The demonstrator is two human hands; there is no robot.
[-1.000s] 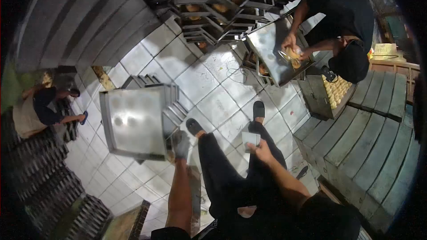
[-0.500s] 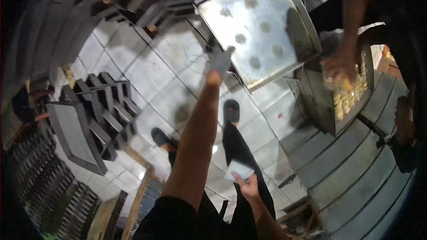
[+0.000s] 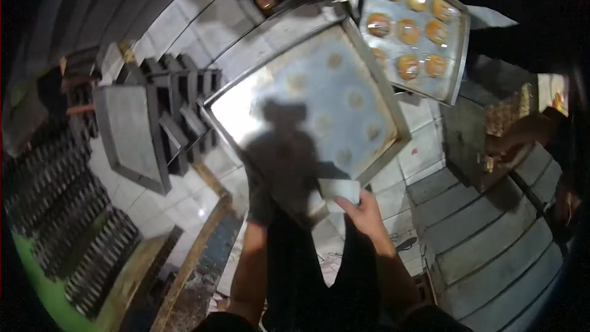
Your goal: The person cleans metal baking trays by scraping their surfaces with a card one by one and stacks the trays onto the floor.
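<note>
A large empty metal tray [image 3: 326,95] with round stains is held tilted in front of me. My left hand [image 3: 259,200], in a dark grey glove, grips its lower left edge. In my right hand [image 3: 367,216] is a small white rectangular pad [image 3: 342,193], which overlaps the tray's lower corner. Whether my right fingers also touch the tray cannot be made out. Just beyond, at the upper right, another tray [image 3: 424,49] bears several round orange-brown wrapped pieces. A dark shadow falls across the tray I hold.
Crisscrossed empty trays [image 3: 132,129] are stacked on the floor at left. A wooden-edged ledge [image 3: 196,252] stands lower left. At right, a person's arm [image 3: 528,132] reaches into a metal box [image 3: 470,141], beside long grey lidded boxes [image 3: 491,233]. Another person is partly visible at far left.
The stained tray has come off the stack toward me, now in my left hand, uncovering the tray of round pieces. My right hand still holds the white pad. The co-worker's arm has moved into the box.
</note>
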